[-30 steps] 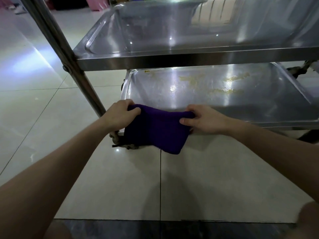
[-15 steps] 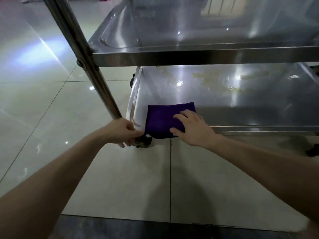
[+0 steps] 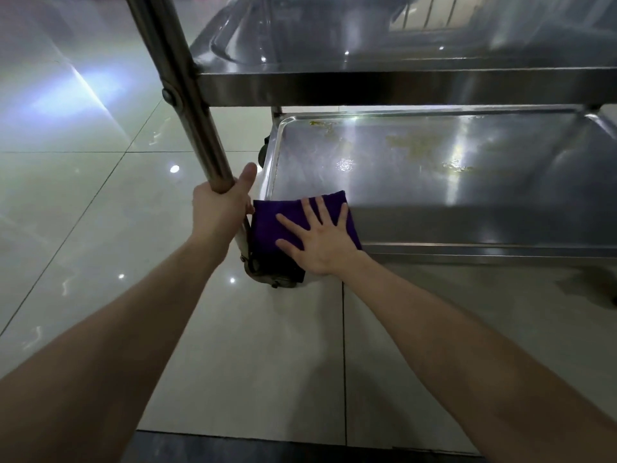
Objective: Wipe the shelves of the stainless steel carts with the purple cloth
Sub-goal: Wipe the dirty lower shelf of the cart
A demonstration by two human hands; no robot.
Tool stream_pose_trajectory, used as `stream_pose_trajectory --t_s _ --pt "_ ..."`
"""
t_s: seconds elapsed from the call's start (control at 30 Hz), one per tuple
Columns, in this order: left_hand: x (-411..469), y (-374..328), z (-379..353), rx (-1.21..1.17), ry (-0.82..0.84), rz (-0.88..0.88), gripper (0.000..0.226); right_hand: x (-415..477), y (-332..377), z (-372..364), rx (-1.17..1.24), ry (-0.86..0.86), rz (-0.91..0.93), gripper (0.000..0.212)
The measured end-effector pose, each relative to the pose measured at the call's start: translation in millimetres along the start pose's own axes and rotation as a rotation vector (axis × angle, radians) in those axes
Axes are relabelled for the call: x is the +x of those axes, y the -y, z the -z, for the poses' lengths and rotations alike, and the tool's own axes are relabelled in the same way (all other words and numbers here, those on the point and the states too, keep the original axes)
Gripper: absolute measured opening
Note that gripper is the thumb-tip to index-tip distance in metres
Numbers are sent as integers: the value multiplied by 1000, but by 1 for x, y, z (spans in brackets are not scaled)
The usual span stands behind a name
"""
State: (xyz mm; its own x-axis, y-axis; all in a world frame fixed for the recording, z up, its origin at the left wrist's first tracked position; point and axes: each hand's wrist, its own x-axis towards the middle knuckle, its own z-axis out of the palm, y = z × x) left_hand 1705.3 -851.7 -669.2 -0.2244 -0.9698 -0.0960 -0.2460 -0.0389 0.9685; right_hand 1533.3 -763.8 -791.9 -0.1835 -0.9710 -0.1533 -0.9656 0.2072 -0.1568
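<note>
Cloth (image 3: pixel 277 225) on lower shelf (image 3: pixel 467 182) corner | right hand (image 3: pixel 322 242) flat, fingers spread, pressing it | left hand (image 3: pixel 220 212) grips post (image 3: pixel 187 95) | yellowish smears (image 3: pixel 420 145), perhaps residue

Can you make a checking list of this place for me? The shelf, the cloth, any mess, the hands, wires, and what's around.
Surface: lower shelf of the metal cart, shiny, with yellowish stains toward the back.
Job's things: purple cloth, folded, at the lower shelf's front left corner; upper shelf above it.
Clutter: nothing seen.
Hands: left hand grips the cart post; right hand presses flat on the purple cloth.
Cables: nothing seen.
Surroundings: glossy tiled floor; a wheel under the corner.
</note>
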Motion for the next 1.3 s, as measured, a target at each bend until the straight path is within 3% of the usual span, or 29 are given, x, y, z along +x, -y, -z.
stream_pose_trajectory --t_s 0.23,0.43,0.53,0.6,0.8,0.93,1.07,1.17,1.3 --pt "6 7 -15 -52 -159 -53 33 19 -41 18 63 92 14 94" --pt "10 5 -15 -50 -118 -81 25 10 -157 31 89 -17 -461 101" --pt "7 0 -8 3 -29 -76 27 33 -170 35 79 -9 -562 103" --pt "5 -3 -3 63 7 -82 32 66 -151 39 59 -4 -542 95" --pt "7 -3 5 109 66 -96 42 129 -56 43 28 21 -236 84" --pt "1 -3 3 119 48 -70 42 76 -5 14 19 7 -39 80" --pt "-5 -2 4 90 21 -30 43 12 -14 -2 81 52 103 78" --pt "-8 -2 6 73 34 -41 44 -6 -71 6 87 85 19 81" --pt "-6 -3 6 80 43 -50 39 1 -162 30 88 45 -345 86"
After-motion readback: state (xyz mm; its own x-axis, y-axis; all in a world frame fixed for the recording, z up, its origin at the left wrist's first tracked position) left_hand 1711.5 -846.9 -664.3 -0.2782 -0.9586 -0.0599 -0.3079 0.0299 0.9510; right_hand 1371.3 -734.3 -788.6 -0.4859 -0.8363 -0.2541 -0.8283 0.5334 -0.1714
